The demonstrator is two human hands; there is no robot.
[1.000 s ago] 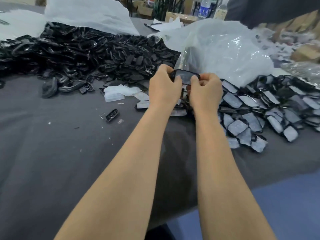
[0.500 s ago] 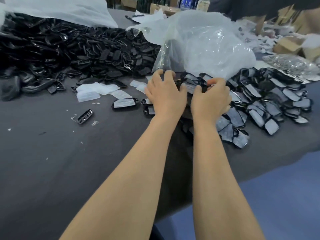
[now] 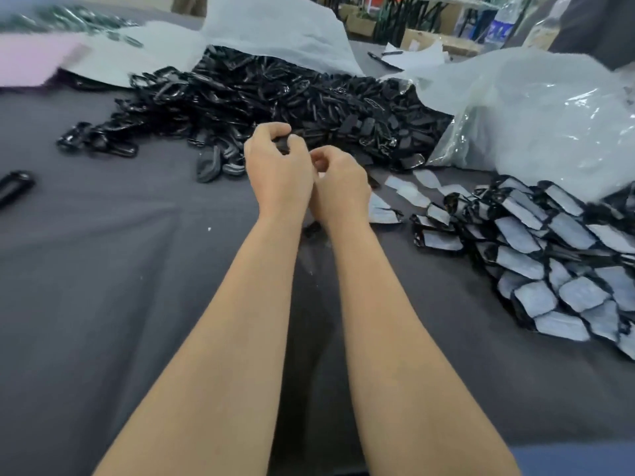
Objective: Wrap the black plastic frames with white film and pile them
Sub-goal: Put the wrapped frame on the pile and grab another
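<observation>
From the head camera, my only view, I see both hands raised close together over the grey cloth (image 3: 103, 304), at the near edge of the heap of bare frames (image 3: 292, 94). The left hand (image 3: 278, 173) has its fingers curled round a dark piece that I take to be a black frame (image 3: 283, 145). Most of it is hidden in the grip, so I cannot tell which way its long axis runs. The right hand (image 3: 338, 185) is curled too, thumb against forefinger, but whether it pinches anything I cannot tell.

What matters for the next move, as I judge it, is the film. The loose film pieces (image 3: 409, 192) lie flat on the cloth just to the right of the right hand, well apart from the left. So the right hand is the nearer one to fetch a sheet while the left keeps the frame.

The wrapped pile (image 3: 549, 255) spreads further right, below the clear bag (image 3: 536, 111), again on the right hand's side.
</observation>
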